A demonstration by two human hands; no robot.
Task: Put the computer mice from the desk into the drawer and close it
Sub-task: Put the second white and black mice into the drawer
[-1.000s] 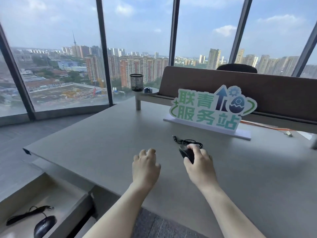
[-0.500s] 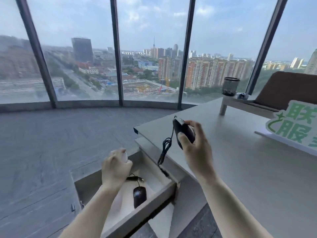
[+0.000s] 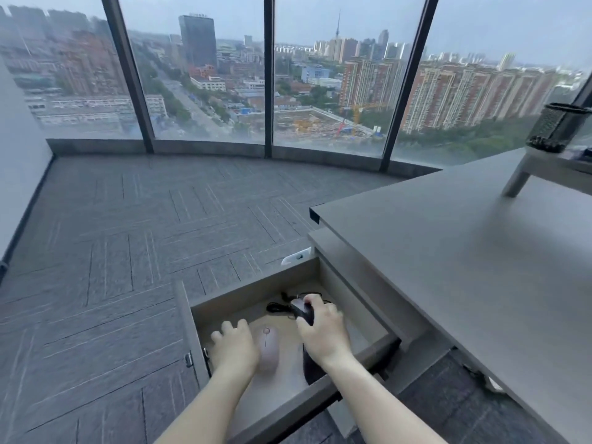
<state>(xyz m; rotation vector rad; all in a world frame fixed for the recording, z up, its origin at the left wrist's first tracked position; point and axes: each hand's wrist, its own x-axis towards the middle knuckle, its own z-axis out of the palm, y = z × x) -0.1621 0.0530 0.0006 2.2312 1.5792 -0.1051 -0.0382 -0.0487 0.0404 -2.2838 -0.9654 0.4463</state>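
The drawer (image 3: 250,290) under the desk (image 3: 448,251) stands pulled out. Both my hands are inside it. My right hand (image 3: 323,331) grips a black wired mouse (image 3: 301,310) low over the drawer's far part, its cable (image 3: 275,307) bunched on the drawer floor. My left hand (image 3: 235,347) rests with fingers spread at the drawer's left side, holding nothing. A pale pink mouse (image 3: 268,347) lies right beside it, between my two hands. Another dark mouse (image 3: 312,366) lies partly hidden under my right wrist.
The desk top reaches over the drawer's right side. On the desk at the far right stands a low riser (image 3: 515,181) with a black mesh pen cup (image 3: 557,126). Grey carpet floor spreads left of the drawer up to the tall windows.
My view swung left and down from the desk to the drawer. My right hand carried the black mouse down into the drawer. My left hand set down the pale mouse and let go.
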